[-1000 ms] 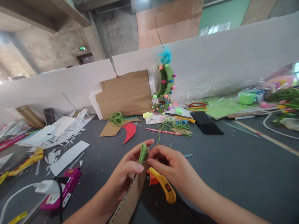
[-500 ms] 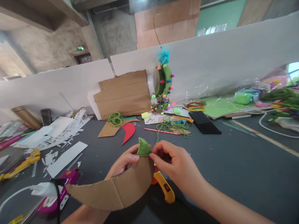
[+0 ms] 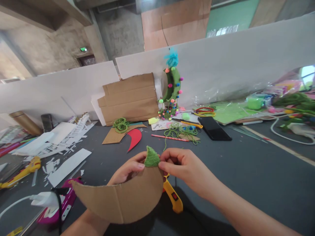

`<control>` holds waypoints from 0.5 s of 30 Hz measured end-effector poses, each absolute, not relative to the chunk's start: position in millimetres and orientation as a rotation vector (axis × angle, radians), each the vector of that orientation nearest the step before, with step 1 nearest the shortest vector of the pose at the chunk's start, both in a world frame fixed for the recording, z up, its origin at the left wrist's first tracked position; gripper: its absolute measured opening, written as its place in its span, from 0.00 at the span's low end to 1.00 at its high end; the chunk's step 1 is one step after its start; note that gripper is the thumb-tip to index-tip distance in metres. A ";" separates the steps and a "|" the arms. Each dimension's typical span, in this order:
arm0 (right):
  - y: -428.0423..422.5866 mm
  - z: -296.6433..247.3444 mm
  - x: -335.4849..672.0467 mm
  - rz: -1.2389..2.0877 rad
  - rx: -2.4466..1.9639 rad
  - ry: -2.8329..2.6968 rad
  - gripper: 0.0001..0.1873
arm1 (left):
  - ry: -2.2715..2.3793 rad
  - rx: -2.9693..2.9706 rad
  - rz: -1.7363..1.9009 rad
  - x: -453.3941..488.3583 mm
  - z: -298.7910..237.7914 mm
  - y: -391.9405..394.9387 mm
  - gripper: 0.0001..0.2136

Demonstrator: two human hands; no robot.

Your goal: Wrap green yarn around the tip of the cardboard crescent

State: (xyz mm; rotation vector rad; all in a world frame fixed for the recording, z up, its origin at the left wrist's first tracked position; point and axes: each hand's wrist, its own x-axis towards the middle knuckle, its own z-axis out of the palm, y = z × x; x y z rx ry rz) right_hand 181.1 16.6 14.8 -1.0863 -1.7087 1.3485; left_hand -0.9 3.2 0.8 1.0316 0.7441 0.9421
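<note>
Curving low above the dark table (image 3: pixel 246 183), a crescent of brown cardboard (image 3: pixel 123 200) is held in front of the body, its upper end wrapped in green yarn (image 3: pixel 152 158). Just below this wrapping, the crescent is gripped by the left hand (image 3: pixel 126 171), with the thumb laid along the inner edge and the fingers partly hidden behind. At the wrapping's opposite edge, thumb and forefinger of the right hand (image 3: pixel 183 164) are brought together in a pinch, the other fingers curled; what is pinched is mostly covered, though a yarn strand is seen leading from the fingers to a loose green tangle (image 3: pixel 180 131). A yellow tool with a red switch (image 3: pixel 172 193) is partly hidden by the crescent, below the right hand. Beyond, a red cutout (image 3: pixel 135 139) is seen lying flat.
</note>
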 end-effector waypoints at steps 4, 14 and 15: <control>27.9 18.1 194.2 1.290 -1.074 -1.595 0.05 | 0.716 0.859 0.949 -9.6 3.0 14.8 0.13; 40.3 15.9 200.0 1.021 -1.209 -1.970 0.06 | 1.181 1.287 1.548 -36.7 14.5 27.4 0.06; 38.1 15.0 196.6 1.061 -1.196 -1.993 0.06 | 1.137 1.406 1.322 -30.6 14.8 21.8 0.08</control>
